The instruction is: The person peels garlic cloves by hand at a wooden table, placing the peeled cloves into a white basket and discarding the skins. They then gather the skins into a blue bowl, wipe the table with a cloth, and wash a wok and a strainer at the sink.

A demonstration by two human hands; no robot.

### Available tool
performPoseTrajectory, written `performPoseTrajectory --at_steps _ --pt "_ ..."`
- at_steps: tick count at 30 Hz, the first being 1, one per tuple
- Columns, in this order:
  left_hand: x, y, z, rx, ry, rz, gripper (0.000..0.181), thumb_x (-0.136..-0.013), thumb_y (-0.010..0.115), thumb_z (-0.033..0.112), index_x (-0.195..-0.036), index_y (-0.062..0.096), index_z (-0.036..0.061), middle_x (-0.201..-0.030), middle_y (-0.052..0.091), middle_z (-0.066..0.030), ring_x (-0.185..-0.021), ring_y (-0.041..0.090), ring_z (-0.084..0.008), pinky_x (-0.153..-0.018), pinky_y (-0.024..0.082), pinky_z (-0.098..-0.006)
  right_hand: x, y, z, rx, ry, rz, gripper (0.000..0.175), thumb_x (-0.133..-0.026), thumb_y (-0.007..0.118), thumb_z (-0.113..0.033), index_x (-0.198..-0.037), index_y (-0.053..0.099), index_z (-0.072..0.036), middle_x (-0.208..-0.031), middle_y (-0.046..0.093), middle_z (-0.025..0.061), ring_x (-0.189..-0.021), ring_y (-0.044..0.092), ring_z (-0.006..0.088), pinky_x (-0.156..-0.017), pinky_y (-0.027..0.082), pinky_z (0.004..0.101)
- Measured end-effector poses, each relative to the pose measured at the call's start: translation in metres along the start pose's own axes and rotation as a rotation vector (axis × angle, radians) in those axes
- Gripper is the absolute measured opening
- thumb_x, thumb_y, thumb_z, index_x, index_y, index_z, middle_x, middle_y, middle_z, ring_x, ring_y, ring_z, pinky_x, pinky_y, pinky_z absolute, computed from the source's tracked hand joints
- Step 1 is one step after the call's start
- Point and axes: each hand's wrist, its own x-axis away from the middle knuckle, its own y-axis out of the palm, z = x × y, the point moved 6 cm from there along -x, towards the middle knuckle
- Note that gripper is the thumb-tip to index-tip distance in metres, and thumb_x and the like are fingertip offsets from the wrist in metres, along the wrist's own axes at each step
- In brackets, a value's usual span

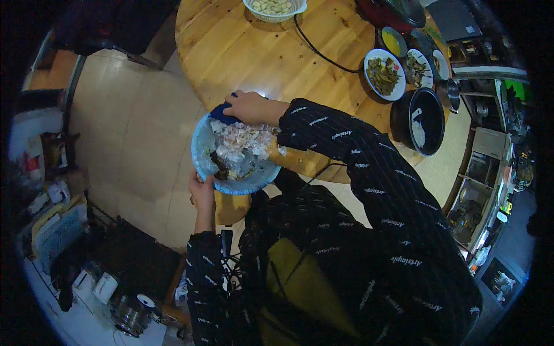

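Note:
My left hand (pixel 201 194) grips the near-left rim of a light blue plastic basin (pixel 264 176), held at the edge of a round wooden table. Crumpled clear plastic (pixel 236 151), pale wet-looking scraps and some dark food waste fill much of the basin. My right hand (pixel 251 108) clasps a dark blue cloth (pixel 223 113) at the table's edge, over the basin's far rim. Pale scraps (pixel 255 133) lie just below that hand, where the tabletop meets the basin. My right sleeve hides part of the table beyond.
On the wooden table (pixel 259 56) stand a white basket (pixel 277 17) of peeled garlic cloves, a bowl of food (pixel 400 91), other dishes and a dark pot (pixel 396 119) with rice and a spatula. A black cable (pixel 322 54) crosses the top. A stool (pixel 231 209) is below the basin.

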Motion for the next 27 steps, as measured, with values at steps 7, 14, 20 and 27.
performPoseTrajectory --at_steps 7,14,20,27 --pt "0.016 -0.006 -0.003 -0.057 -0.078 0.044 0.038 -0.077 0.056 -0.006 -0.114 0.046 -0.0037 -0.104 0.058 -0.0116 -0.091 0.058 -0.0178 -0.075 0.047 -0.0282 0.022 -0.031 -0.038 -0.223 -0.265 0.079 0.041 -0.066 0.065 -0.007 -0.105 0.058 -0.016 -0.111 0.049 0.0103 -0.104 0.05 0.0318 -0.078 0.05 0.041" --pt "0.016 -0.006 -0.003 -0.094 -0.038 -0.069 0.039 -0.076 0.058 -0.005 -0.114 0.047 -0.004 -0.104 0.059 -0.0122 -0.09 0.058 -0.0173 -0.075 0.047 -0.0281 0.112 -0.075 0.0 -0.379 0.016 0.415 0.045 -0.066 0.059 0.002 -0.108 0.057 -0.013 -0.11 0.05 0.0139 -0.105 0.049 0.0347 -0.086 0.045 0.0382" --pt "0.002 -0.015 -0.012 -0.126 0.001 -0.041 0.041 -0.076 0.059 -0.004 -0.114 0.046 -0.0045 -0.105 0.059 -0.012 -0.091 0.059 -0.0185 -0.075 0.046 -0.0288 0.257 -0.035 0.064 -0.396 0.634 0.577 0.047 -0.07 0.056 0.0 -0.117 0.054 -0.008 -0.105 0.05 0.02 -0.098 0.052 0.0379 -0.085 0.044 0.0416" --pt "0.0 -0.012 -0.011 -0.075 -0.005 -0.06 0.045 -0.076 0.058 -0.007 -0.118 0.044 -0.0061 -0.107 0.058 -0.0134 -0.092 0.058 -0.0198 -0.077 0.047 -0.0302 0.302 0.048 0.075 -0.258 1.227 0.472 0.042 -0.076 0.054 -0.013 -0.119 0.054 -0.011 -0.108 0.048 0.0266 -0.099 0.051 0.0431 -0.084 0.045 0.0454"
